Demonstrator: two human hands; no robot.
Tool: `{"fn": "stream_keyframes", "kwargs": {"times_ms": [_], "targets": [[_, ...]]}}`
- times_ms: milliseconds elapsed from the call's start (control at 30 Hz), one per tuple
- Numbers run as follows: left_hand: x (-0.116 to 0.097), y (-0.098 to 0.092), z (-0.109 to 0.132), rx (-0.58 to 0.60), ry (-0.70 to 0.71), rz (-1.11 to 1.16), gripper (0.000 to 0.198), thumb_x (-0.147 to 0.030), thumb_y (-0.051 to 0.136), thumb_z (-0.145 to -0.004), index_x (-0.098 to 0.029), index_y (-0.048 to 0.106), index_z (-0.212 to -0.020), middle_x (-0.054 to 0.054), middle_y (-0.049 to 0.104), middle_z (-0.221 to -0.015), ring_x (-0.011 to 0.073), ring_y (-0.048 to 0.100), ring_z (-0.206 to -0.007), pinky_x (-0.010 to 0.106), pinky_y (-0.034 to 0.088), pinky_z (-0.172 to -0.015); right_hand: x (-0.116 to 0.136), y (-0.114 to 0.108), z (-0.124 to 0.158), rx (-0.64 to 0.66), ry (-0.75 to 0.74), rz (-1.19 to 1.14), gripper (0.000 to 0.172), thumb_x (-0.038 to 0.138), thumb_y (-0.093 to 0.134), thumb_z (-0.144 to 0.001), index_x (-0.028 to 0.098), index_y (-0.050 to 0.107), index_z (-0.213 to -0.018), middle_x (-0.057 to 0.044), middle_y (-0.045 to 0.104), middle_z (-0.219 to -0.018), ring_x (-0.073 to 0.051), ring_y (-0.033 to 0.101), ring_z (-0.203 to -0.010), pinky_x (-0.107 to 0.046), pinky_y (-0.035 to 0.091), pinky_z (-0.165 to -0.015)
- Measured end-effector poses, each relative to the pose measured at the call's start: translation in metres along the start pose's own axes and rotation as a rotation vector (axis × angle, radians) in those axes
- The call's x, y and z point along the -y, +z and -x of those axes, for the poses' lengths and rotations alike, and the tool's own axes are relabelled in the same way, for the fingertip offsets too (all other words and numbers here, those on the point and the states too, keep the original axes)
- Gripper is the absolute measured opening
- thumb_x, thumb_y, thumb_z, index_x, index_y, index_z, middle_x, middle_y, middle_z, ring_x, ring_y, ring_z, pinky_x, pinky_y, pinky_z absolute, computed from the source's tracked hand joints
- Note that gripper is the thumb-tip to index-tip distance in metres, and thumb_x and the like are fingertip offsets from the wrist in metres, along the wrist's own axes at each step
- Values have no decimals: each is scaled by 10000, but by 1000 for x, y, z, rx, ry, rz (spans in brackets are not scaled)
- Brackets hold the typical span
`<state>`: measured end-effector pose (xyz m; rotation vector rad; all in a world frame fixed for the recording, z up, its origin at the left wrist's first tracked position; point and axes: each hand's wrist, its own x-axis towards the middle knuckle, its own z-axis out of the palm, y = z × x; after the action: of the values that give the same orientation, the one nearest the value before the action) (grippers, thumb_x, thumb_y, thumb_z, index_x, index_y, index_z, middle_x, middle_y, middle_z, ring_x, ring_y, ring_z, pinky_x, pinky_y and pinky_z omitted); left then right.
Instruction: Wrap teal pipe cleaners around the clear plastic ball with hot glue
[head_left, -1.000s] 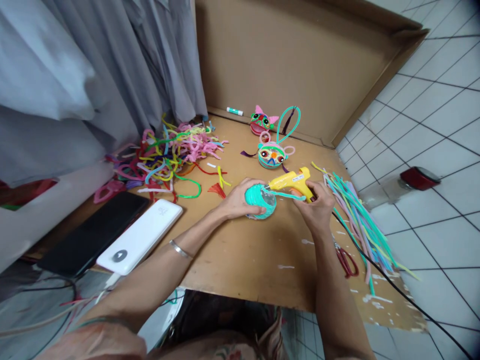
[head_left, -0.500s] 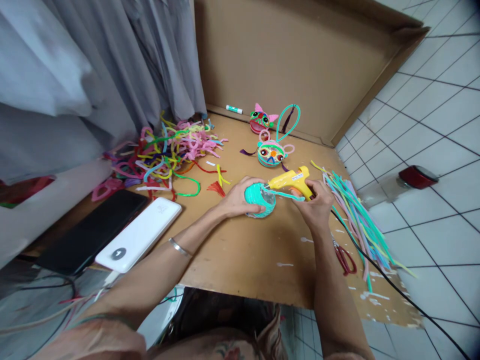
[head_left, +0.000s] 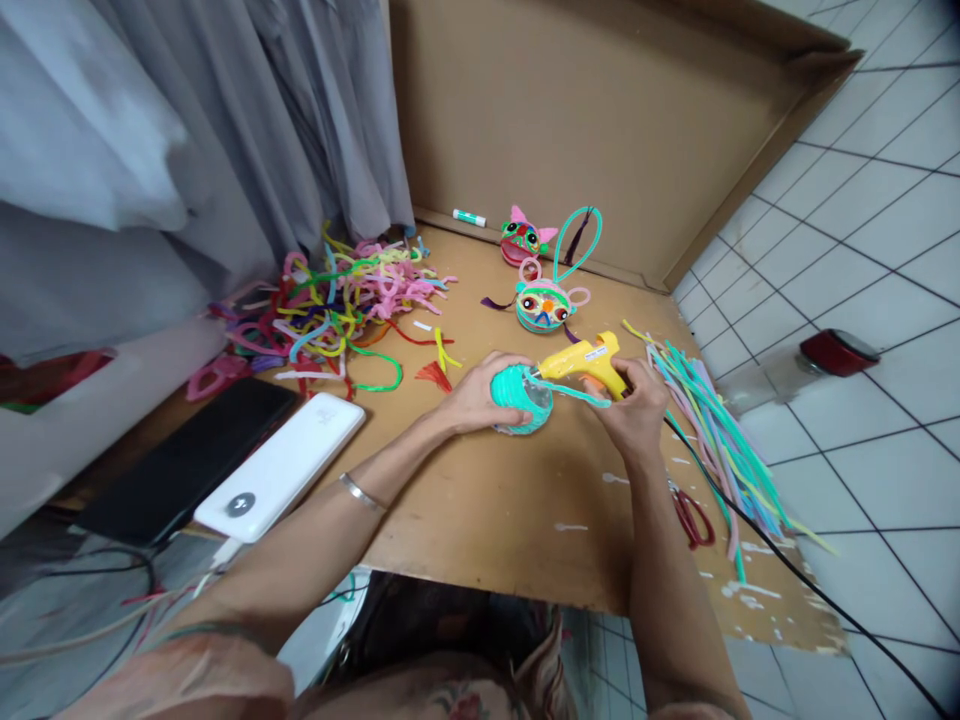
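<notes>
My left hand (head_left: 487,396) is wrapped round a small round piece (head_left: 517,395) wound with turquoise pipe cleaner; its right side looks clear and uncovered. In my right hand (head_left: 634,405) is a yellow hot glue gun (head_left: 581,358), its nozzle at the upper edge of the round piece. A loose turquoise pipe cleaner end (head_left: 574,392) runs from the piece to the fingers of my right hand, below the gun. Behind them stand two finished-looking animal heads of coloured pipe cleaner, one with pink round ears (head_left: 545,305) and one with pink pointed ears (head_left: 523,238).
Tangled pipe cleaners (head_left: 360,300) heap at the left, near a white power bank (head_left: 281,468) and a black slab (head_left: 187,460). Straight pipe cleaners (head_left: 720,440), red-handled scissors (head_left: 694,517) and the black cord (head_left: 795,570) lie right. A glue stick (head_left: 469,217) rests by the cardboard wall (head_left: 585,120).
Both hands, the glue gun and the turquoise piece hold nearly the same pose. The whole view has shifted very slightly.
</notes>
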<state>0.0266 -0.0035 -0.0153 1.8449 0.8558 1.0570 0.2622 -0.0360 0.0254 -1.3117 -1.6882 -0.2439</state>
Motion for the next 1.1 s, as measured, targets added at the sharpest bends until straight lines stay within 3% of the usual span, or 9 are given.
{"fn": "stream_keyframes", "kwargs": {"times_ms": [1100], "targets": [[-2, -1, 0, 18, -2, -25, 739, -385, 849, -541, -226, 627, -1227, 70, 595, -1248, 290, 607, -1137, 443, 477, -1032, 0, -1, -2, -19, 0, 3, 153, 327, 665, -720, 215, 616, -813, -22, 630, -757, -190, 584, -693, -327, 484, -646]]}}
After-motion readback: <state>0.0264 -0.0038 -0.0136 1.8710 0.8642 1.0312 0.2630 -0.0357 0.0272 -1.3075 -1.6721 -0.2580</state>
